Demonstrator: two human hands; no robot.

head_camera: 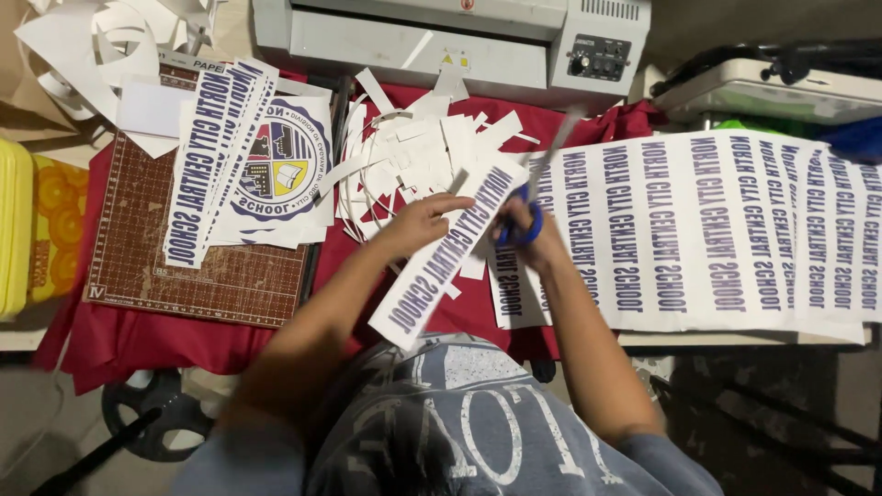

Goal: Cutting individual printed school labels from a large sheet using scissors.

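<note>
My left hand grips a long white paper strip printed with blue lettering, held slanted over the red cloth. My right hand is closed on blue-handled scissors, whose blades point up and away at the strip's upper end. Just right of the scissors lies a large printed sheet with several rows of the same blue lettering.
A pile of white paper offcuts lies behind my hands. A brown cutting mat on the left holds a stack of cut strips and a round logo print. A grey laminator stands at the back; a yellow box at far left.
</note>
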